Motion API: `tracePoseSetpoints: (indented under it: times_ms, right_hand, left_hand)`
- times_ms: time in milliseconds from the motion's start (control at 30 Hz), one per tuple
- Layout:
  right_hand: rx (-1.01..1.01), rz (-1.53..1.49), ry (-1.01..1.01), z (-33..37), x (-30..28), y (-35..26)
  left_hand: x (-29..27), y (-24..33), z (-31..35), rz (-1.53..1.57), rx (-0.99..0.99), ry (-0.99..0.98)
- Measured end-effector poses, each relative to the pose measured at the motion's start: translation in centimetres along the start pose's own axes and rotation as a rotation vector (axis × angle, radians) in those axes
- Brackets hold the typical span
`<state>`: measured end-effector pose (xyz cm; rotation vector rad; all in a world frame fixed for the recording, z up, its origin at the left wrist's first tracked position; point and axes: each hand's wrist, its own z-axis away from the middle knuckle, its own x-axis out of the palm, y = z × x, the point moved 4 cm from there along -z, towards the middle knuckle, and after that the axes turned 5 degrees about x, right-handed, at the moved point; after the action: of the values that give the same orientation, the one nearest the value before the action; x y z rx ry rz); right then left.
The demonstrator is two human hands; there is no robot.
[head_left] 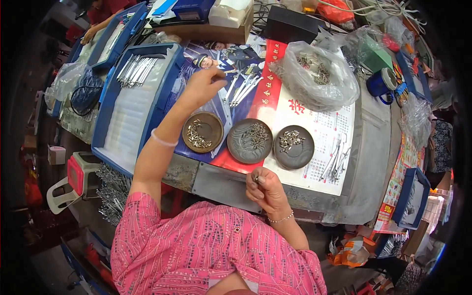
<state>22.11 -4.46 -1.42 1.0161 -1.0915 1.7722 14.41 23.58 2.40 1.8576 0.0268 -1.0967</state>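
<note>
My left hand [205, 86] reaches out over the left of the table, its fingers loosely bent and apart, with nothing visible in them. Just right of it, several slim silvery metal rods [246, 91] lie on the printed poster. Close to the table's front edge, my right hand [268, 191] pinches a small metal piece [257, 180] between thumb and fingers; its exact shape is too small to tell. Between the hands stand three round dishes of small metal parts: a brownish dish [220, 129], a grey middle dish [237, 149] and a dark right dish [295, 162].
A blue tray [101, 129] with a row of metal rods lies at the left. An open plastic bag [339, 93] of metal parts sits behind the dishes, beside a blue mug [378, 84]. More thin rods [337, 160] lie at the right. Another person's hand [88, 35] shows far left.
</note>
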Motion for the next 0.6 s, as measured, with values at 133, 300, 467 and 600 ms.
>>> tracePoseSetpoints:
  times_ms: [133,300,467,600]
  right_hand:
    - [-0.01,0.021,0.02,0.1,0.1,0.0]
    - [-0.003,-0.023,-0.016,0.4,-0.6,0.3]
    - [0.008,-0.016,-0.021,0.3,-0.8,0.5]
    - [-0.016,0.029,0.012,0.1,0.4,0.2]
  left_hand:
    - [3.7,-2.2,-3.8,-0.234,-0.036,-0.064]
    - [5.6,-4.1,-5.5,-0.336,-0.099,-0.135]
    - [5.9,-4.0,-5.9,-0.283,-0.117,-0.202]
    - [4.2,-4.0,-5.1,-0.183,-0.075,-0.219]
